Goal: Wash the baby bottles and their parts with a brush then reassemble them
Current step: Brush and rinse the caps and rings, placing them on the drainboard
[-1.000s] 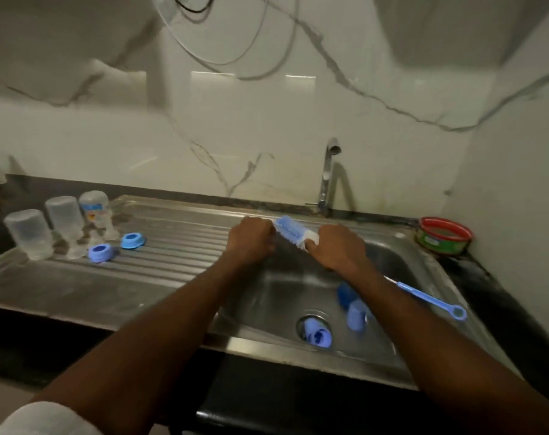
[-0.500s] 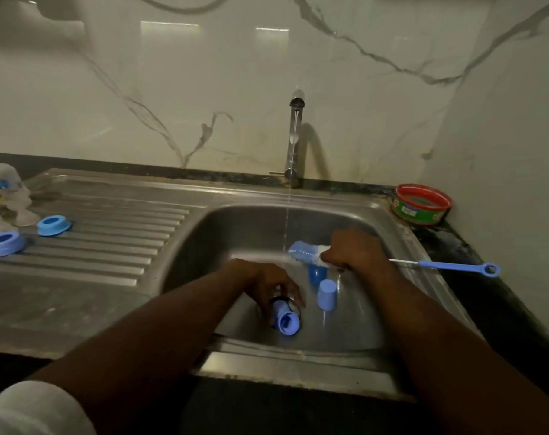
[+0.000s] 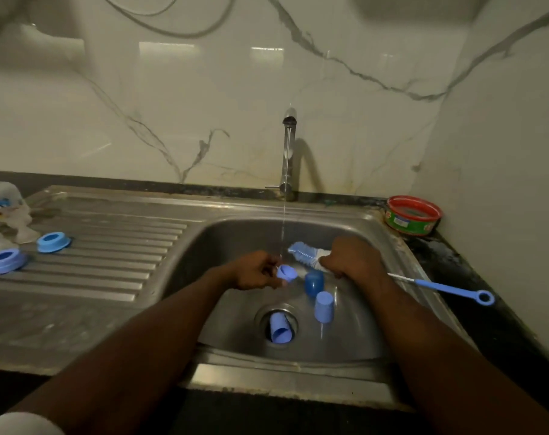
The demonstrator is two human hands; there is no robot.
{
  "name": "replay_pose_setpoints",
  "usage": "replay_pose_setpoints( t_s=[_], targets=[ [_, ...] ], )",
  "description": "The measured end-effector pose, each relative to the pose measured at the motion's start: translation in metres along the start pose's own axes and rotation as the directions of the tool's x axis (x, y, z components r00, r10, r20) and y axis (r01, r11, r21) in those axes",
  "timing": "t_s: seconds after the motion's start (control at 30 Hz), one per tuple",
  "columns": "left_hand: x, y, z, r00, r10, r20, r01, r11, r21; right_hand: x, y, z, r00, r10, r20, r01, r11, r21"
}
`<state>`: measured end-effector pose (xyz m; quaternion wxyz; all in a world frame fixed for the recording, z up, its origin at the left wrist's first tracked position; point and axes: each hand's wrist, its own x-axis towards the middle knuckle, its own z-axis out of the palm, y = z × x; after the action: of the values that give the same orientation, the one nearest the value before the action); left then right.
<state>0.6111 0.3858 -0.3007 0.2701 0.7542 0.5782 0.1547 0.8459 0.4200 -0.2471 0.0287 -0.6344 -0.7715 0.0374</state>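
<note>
Right under the thin stream of water (image 3: 284, 215) from the tap (image 3: 288, 152), the left hand (image 3: 255, 271) holds a small pale-blue bottle cap (image 3: 286, 273), fingers curled round it with its open mouth turned toward the right hand. The right hand (image 3: 350, 258) is closed in a fist round the bottle brush (image 3: 307, 255) just behind the bristles; the blue-and-white bristle head sticks out past the knuckles toward the left hand, close above the held cap, and whether the two touch cannot be told. Behind that fist the brush's wire stem and blue handle with its ring end (image 3: 449, 289) run out over the right rim of the sink (image 3: 401, 246).

Just below the right hand's fingers, a darker blue cap (image 3: 314, 282) lies on the basin floor, and a pale-blue cap (image 3: 324, 306) stands mouth-down just nearer the camera. Another pale-blue cap (image 3: 280, 331) lies on its side in the drain opening, below both hands.

Well off to the left of the left hand, on the ribbed drainboard, sit two blue screw rings (image 3: 52, 242), with clear teats (image 3: 26, 233) just beside them and a clear bottle (image 3: 3, 196) at the frame edge. Beyond the right hand, in the counter corner, stands a red-rimmed green tub (image 3: 413, 215).
</note>
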Motion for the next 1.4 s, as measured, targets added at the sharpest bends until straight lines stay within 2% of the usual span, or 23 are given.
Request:
replay_pose_setpoints(
  t_s=[0.1, 0.17, 0.2, 0.3, 0.37, 0.4, 0.5, 0.67, 0.83, 0.93, 1.0, 1.07, 1.1, 1.2, 1.4],
  targets=[
    [0.004, 0.003, -0.004, 0.964, -0.081, -0.252, 0.014, 0.967, -0.254, -0.001, -0.003, 0.001, 0.999, 0.02, -0.035, -0.02, 1.0, 0.004],
    [0.011, 0.01, -0.007, 0.9, -0.186, -0.395, 0.019, 0.92, -0.392, 0.0, -0.004, 0.004, 0.999, 0.029, -0.035, -0.03, 1.0, -0.008],
    [0.017, 0.013, -0.009, 0.862, -0.226, -0.453, 0.03, 0.916, -0.4, 0.0, -0.006, 0.004, 0.999, 0.033, -0.039, -0.033, 0.999, -0.006],
    [0.033, 0.028, -0.011, 0.785, -0.34, -0.518, 0.02, 0.849, -0.528, 0.0, -0.007, 0.008, 0.999, 0.022, -0.045, -0.021, 1.0, 0.005],
    [0.043, 0.035, -0.009, 0.753, -0.403, -0.52, -0.04, 0.761, -0.648, 0.0, -0.006, 0.009, 0.999, 0.028, -0.035, -0.028, 1.0, 0.014],
    [0.048, 0.036, -0.007, 0.748, -0.396, -0.533, -0.07, 0.751, -0.656, 0.0, -0.005, 0.009, 0.999, 0.031, -0.031, -0.03, 0.999, 0.021],
    [0.056, 0.032, -0.003, 0.755, -0.327, -0.568, -0.078, 0.816, -0.573, 0.003, -0.004, 0.011, 0.999, 0.017, -0.031, -0.016, 0.999, 0.033],
    [0.055, 0.021, -0.004, 0.728, -0.33, -0.601, -0.068, 0.838, -0.542, 0.003, -0.009, 0.012, 1.0, 0.002, -0.022, -0.002, 1.0, 0.001],
    [0.05, 0.019, -0.004, 0.725, -0.231, -0.649, -0.095, 0.9, -0.426, -0.001, -0.011, 0.009, 1.0, -0.004, -0.002, 0.004, 0.998, -0.059],
    [0.049, 0.027, -0.008, 0.695, -0.118, -0.709, -0.094, 0.963, -0.253, -0.005, -0.012, 0.006, 0.999, 0.011, -0.032, -0.013, 0.997, -0.069],
    [0.049, 0.025, -0.008, 0.77, 0.007, -0.639, -0.053, 0.997, -0.053, -0.006, -0.013, 0.005, 0.999, 0.013, -0.044, -0.016, 0.998, -0.068],
    [0.047, 0.021, -0.005, 0.851, 0.035, -0.524, 0.052, 0.987, 0.152, -0.009, -0.013, 0.003, 0.999, 0.011, -0.048, -0.014, 0.998, -0.06],
    [0.047, 0.02, -0.004, 0.866, 0.032, -0.499, 0.079, 0.976, 0.201, -0.01, -0.013, 0.002, 0.999, 0.011, -0.049, -0.014, 0.998, -0.057],
    [0.048, 0.02, -0.005, 0.85, 0.057, -0.524, 0.047, 0.982, 0.183, -0.011, -0.013, 0.0, 0.999, 0.01, -0.041, -0.012, 0.998, -0.057],
    [0.045, 0.028, -0.01, 0.778, 0.076, -0.624, -0.086, 0.996, 0.014, -0.008, -0.011, 0.003, 0.998, 0.016, -0.067, -0.019, 0.999, -0.042]
  ],
)
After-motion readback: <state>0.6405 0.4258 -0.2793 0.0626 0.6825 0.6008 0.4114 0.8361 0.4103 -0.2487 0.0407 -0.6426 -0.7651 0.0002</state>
